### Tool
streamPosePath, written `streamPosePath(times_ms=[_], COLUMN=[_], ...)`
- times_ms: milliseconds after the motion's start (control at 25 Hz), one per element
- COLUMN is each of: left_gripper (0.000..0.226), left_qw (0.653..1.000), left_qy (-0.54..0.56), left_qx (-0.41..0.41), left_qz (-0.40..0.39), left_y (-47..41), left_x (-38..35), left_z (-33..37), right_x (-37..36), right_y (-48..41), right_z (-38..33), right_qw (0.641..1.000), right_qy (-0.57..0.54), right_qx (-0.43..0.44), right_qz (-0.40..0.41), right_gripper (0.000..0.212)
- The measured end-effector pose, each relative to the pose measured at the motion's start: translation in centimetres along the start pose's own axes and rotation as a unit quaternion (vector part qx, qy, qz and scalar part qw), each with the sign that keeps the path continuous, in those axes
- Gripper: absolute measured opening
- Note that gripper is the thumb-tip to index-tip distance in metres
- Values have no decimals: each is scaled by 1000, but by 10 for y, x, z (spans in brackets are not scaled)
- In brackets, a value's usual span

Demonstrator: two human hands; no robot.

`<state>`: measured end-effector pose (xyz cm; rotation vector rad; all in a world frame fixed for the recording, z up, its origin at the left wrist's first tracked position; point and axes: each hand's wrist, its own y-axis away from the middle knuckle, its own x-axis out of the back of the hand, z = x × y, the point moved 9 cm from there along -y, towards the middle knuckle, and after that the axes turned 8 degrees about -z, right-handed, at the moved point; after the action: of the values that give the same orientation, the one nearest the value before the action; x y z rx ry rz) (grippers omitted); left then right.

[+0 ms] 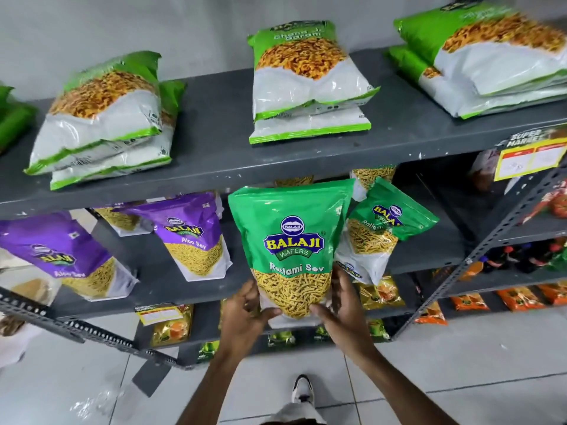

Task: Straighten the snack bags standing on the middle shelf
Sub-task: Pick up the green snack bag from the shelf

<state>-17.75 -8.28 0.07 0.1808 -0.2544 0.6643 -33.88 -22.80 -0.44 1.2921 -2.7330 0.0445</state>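
A grey metal rack point(306, 154) fills the wall, its top shelf carrying flat stacks of green-and-white snack bags: one stack at the left point(101, 118), one in the middle point(310, 84) and one at the far right point(491, 59). Below it runs the middle shelf point(171, 289), where the bags stand upright. At its left end a purple bag point(66, 256) leans to the left, and just to the right of it a second purple bag point(193, 237) stands a little straighter, with more bags half hidden behind both. The big green bag point(291, 250) is at the front edge of the middle shelf, upright and facing out, its bottom at or just past the shelf lip; I cannot tell whether it rests on the shelf or is lifted clear. The person's left hand point(248, 314) clasps its lower left corner, thumb across the front, and the right hand point(343, 311) clasps the lower right side, fingers spread along the edge, so both hands are closed on this one bag. Just beside it on the right, touching it, a smaller green bag point(383, 231) tilts to the right. A yellow price tag point(534, 157) hangs at the right end of the top shelf. Small yellow packets point(171, 326) sit on the shelf underneath, and one shoe point(302, 389) shows on the pale floor tiles point(460, 363).
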Motion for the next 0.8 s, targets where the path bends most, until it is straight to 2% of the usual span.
streamPosePath(times_ms=[120, 360, 400, 560, 640, 720, 800], left_gripper=[63, 67, 66, 72, 73, 77, 75], left_qw=[999, 998, 998, 997, 997, 994, 975], left_qy=[29, 33, 29, 36, 20, -12, -29], left_qx=[14, 20, 22, 28, 48, 21, -71], left_qz=[28, 50, 57, 64, 58, 105, 207], left_y=[-50, -126, -133, -151, -154, -142, -112], left_x=[4, 2, 2, 1, -1, 1, -1], left_z=[-10, -18, -20, -42, -50, -41, -14], right_x=[-7, -15, -14, -15, -19, -19, 0], right_y=[-55, -135, -141, -152, -152, -144, -129], right_z=[4, 30, 31, 30, 31, 23, -3], right_qw=[997, 986, 985, 978, 978, 980, 980], right_qy=[70, 160, 163, 200, 201, 192, 180], right_qx=[19, -42, -51, -51, -55, -43, 18], right_qz=[13, 28, 28, 21, 15, 26, 83], right_gripper=[71, 86, 84, 56, 65, 84, 85])
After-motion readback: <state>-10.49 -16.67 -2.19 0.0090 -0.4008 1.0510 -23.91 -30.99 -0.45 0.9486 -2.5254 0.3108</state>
